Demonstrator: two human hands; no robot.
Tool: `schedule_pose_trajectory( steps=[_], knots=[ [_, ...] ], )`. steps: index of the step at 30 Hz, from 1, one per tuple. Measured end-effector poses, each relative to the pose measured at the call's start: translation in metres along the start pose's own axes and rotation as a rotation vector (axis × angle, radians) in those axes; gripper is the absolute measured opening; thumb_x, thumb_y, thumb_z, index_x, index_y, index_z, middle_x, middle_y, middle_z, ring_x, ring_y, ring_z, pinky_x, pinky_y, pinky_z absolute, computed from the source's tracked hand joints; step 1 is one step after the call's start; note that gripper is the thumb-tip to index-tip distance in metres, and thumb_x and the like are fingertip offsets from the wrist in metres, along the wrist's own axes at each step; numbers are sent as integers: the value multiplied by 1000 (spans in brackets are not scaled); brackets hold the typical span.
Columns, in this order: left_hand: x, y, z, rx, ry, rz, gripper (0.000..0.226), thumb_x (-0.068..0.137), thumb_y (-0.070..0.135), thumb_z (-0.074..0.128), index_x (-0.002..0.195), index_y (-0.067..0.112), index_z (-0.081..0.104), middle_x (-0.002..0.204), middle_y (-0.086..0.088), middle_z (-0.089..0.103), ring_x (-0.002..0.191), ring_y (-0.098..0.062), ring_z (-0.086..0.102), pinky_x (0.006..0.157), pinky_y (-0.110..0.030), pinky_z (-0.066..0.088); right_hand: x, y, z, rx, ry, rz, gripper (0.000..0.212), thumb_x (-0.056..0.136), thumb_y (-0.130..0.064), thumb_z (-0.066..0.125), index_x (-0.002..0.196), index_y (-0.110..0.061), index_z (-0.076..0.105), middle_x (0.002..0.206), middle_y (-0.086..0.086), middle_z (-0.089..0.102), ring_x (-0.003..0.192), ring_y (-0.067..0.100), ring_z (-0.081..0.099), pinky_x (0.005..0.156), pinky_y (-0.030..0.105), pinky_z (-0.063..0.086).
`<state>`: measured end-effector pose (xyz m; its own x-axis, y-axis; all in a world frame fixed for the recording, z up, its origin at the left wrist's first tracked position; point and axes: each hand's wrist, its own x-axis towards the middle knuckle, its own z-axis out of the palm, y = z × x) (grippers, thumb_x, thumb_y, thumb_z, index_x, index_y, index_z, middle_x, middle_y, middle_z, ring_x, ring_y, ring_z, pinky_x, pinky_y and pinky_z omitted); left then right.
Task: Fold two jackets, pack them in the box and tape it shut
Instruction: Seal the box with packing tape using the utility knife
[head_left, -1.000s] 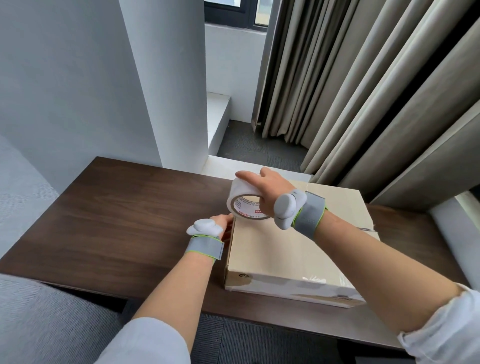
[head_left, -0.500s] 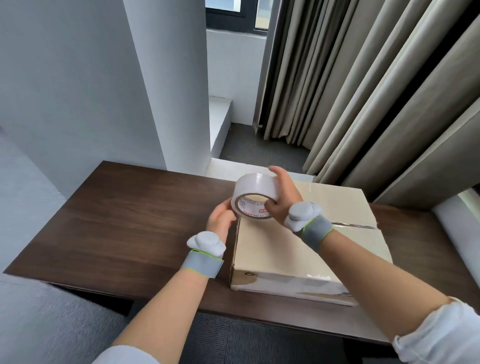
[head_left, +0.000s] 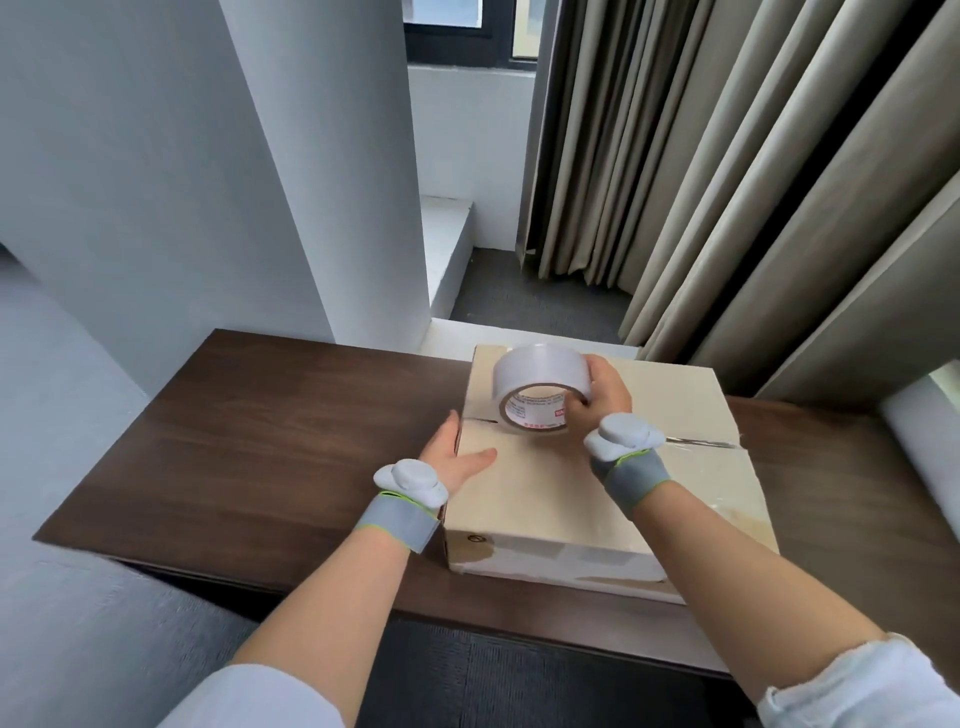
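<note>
tape roll (head_left: 540, 384) hanging at box (head_left: 597, 493) top, over left end of seam (head_left: 480, 420); looking light, rigid, slick on outer face, so gripping through core seeming safest. right hand (head_left: 597, 395) clutching roll, fingers curling round rim. left hand (head_left: 457, 457) lying flat, fingers straight, bracing box left edge. box sitting closed on table (head_left: 260, 441); cardboard likely stiff yet dentable.

Both forearms reach forward, bare, with pale sleeves (head_left: 862, 686) pushed up near the elbows. The left hand (head_left: 451, 462) is relaxed, its fingers straight along the left side of the box (head_left: 561, 499) and its thumb lying on the top. The right hand (head_left: 597, 397) is held higher, fingers curled over the tape roll (head_left: 540, 371), thumb at its core. Each wrist wears a grey band (head_left: 401, 525).
</note>
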<state>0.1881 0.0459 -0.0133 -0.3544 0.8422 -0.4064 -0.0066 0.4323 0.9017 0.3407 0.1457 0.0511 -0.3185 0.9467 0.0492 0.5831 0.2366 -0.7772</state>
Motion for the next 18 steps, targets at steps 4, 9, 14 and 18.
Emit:
schedule_pose_trajectory(
  steps=[4,9,14,18],
  knots=[
    [3,7,-5,94,-53,2,88,47,42,73,126,11,53,119,-14,64,108,-31,63,96,-49,49,4,19,-24,-33,49,-46,59,83,-1,51,140,-10,43,127,16,52,115,30,50,89,15,30],
    [0,41,6,473,53,1,98,76,24,76,150,8,13,152,-9,28,142,-23,26,114,-29,25,-5,23,-11,168,-7,163,42,92,-13,52,133,-6,43,110,11,56,94,26,53,76,22,34],
    [1,40,33,696,143,59,126,68,46,78,149,7,-9,159,-8,-5,147,-17,-3,118,-27,8,-4,32,-21,71,25,36,29,86,-2,49,116,2,51,104,18,52,89,26,45,68,22,26],
    [1,45,32,788,120,65,124,69,45,78,149,10,-10,159,-8,-2,147,-17,-5,118,-30,12,-10,46,-42,71,99,-32,50,79,-17,47,127,-2,50,110,16,47,99,26,47,74,13,26]
  ],
)
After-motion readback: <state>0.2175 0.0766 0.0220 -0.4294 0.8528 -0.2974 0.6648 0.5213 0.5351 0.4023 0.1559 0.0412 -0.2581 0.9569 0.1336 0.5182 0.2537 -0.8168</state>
